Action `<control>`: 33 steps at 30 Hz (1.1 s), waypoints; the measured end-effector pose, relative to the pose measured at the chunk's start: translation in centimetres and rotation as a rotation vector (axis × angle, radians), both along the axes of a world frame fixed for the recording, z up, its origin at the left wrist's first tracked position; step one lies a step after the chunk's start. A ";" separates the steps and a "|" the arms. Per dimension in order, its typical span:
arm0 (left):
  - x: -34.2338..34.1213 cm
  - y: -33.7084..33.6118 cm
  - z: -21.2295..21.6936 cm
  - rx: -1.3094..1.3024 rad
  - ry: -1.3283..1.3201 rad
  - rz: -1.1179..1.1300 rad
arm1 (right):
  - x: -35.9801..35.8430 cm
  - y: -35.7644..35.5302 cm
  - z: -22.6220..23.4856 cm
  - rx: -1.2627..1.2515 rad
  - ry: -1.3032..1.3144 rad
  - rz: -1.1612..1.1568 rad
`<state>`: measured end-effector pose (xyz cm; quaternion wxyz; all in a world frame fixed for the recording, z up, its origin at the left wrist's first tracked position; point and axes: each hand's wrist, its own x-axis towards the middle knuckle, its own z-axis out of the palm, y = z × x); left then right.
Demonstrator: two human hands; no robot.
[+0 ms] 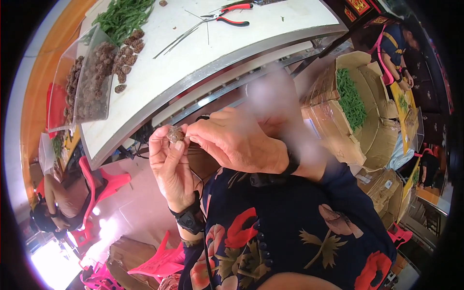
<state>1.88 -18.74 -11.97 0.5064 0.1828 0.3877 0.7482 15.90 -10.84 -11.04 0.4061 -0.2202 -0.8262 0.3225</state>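
Fingers of the left hand (169,164) pinched one small pine cone (175,134); the right hand (232,140) gripped its thin wire. Many loose cones (126,55) waited on the table (193,53).

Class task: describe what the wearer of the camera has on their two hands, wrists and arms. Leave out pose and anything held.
Both hands are bare, no gloves. The left hand has a black strap with a small black device at the wrist. The right hand has a black band at the wrist. The sleeves are dark navy with red flowers and tan leaves.

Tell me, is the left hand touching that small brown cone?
Touching. The head view shows the left hand pinching the small brown cone between its fingertips, with no gap.
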 end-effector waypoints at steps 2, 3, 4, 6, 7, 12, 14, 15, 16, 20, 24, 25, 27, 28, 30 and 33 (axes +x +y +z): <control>0.2 -1.4 0.6 0.016 0.010 0.005 | 0.3 -1.4 1.2 0.009 -0.066 0.008; 0.3 -2.1 1.0 0.020 -0.011 0.002 | 0.4 -2.0 1.6 0.013 -0.099 0.012; 0.4 -2.6 1.3 0.025 -0.031 -0.002 | 0.5 -2.6 2.0 0.017 -0.101 0.013; 0.5 -3.6 1.6 0.028 -0.053 -0.006 | 0.6 -3.6 2.5 0.033 -0.133 0.015; 0.3 -4.0 1.5 0.029 -0.067 -0.018 | 0.6 -4.0 2.7 0.039 -0.149 0.015; -0.4 -3.7 0.9 0.007 -0.123 -0.050 | -0.2 -3.9 1.7 -0.037 -0.082 -0.016; -0.8 -2.5 0.2 -0.006 -0.136 -0.056 | -0.7 -2.6 1.0 -0.058 -0.081 -0.025; -0.9 -1.6 -0.2 -0.006 -0.110 -0.062 | -0.8 -1.7 0.6 -0.070 -0.080 -0.031; -0.8 -0.6 -0.7 -0.007 -0.085 -0.067 | -0.8 -0.8 0.2 -0.075 -0.082 -0.031; 0.7 4.9 -1.5 -0.043 0.044 -0.048 | 0.0 4.3 -1.6 -0.089 -0.079 -0.082; 2.2 12.6 -4.0 -0.109 0.038 -0.058 | 2.0 11.8 -4.4 -0.169 -0.010 -0.130; 2.6 14.9 -4.7 -0.131 0.007 -0.066 | 2.7 14.0 -5.2 -0.181 -0.034 -0.109; 3.2 19.9 -6.2 -0.174 0.000 -0.091 | 3.7 18.8 -7.2 -0.205 -0.078 -0.067; 3.5 22.5 -6.9 -0.204 -0.014 -0.111 | 4.1 21.4 -8.2 -0.221 -0.072 -0.068; 4.1 27.9 -8.0 -0.250 -0.022 -0.129 | 4.7 26.7 -10.3 -0.259 0.017 -0.090; 5.5 36.5 -8.9 -0.271 -0.044 -0.173 | 6.0 35.7 -11.9 -0.277 0.049 -0.101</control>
